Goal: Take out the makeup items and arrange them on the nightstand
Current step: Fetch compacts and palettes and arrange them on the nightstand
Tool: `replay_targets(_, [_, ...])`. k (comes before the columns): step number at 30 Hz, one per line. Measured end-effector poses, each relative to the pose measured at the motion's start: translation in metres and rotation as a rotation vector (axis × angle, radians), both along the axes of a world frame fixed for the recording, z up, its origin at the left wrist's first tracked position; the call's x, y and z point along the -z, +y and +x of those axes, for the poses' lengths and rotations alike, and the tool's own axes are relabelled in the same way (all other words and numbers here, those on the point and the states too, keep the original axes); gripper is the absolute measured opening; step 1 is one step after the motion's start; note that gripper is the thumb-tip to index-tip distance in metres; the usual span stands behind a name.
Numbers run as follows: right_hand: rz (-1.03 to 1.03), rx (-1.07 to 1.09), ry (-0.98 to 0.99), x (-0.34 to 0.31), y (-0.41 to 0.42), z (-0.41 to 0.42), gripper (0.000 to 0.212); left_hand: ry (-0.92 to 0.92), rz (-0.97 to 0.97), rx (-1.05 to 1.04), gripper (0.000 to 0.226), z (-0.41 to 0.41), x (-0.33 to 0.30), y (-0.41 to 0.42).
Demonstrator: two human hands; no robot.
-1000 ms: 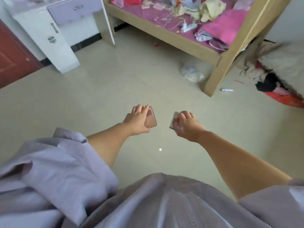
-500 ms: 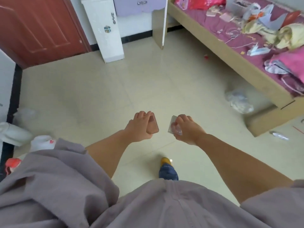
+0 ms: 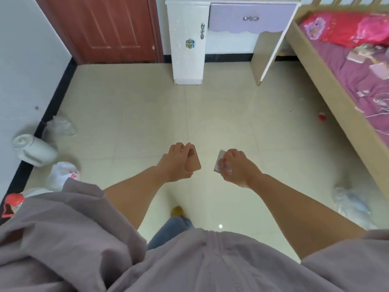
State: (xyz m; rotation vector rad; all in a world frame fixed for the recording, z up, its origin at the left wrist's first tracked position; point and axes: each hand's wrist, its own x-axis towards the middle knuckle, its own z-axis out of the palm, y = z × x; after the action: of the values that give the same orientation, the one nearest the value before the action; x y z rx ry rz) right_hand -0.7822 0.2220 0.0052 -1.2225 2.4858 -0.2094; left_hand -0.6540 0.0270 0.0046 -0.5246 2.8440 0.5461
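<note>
Carrying step: your left hand grips a brown compact, your right hand a clear case. Next, walk to the white worktop and set both down.

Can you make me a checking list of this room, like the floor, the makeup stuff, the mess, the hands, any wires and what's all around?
Surface: pale tiled floor; the white and lilac dressing table stands at the far wall, its top barely in view.
Job's things: a flat pinkish-brown case in the left hand; a small clear-and-grey case in the right hand. More small items lie on the bed.
Clutter: plastic bags and a white roll by the left wall, a small red thing on the floor.
Grippers: both hands grip their cases.
Cables: thin white cords on the bed.
Surroundings: red-brown door, white wall.
</note>
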Motion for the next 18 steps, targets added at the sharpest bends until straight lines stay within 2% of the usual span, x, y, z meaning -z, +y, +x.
replay_targets(4, [-0.042,-0.044,0.013,0.009,-0.078,-0.073,0.034,-0.001,-0.019,-0.041,0.086,-0.066,0.007,-0.072])
replay_targets(9, [-0.051,0.000,-0.019,0.001,-0.170,-0.175,0.038,-0.040,-0.015,-0.046,0.088,-0.171,-0.003,-0.171])
replay_targets(13, [-0.100,0.100,-0.042,-0.011,-0.226,-0.248,0.033,-0.024,-0.009,-0.030,0.088,-0.254,-0.018,-0.237])
replay_targets(18, [-0.064,0.072,-0.032,0.000,-0.291,-0.354,0.035,-0.021,-0.030,-0.025,0.092,-0.357,-0.015,-0.304])
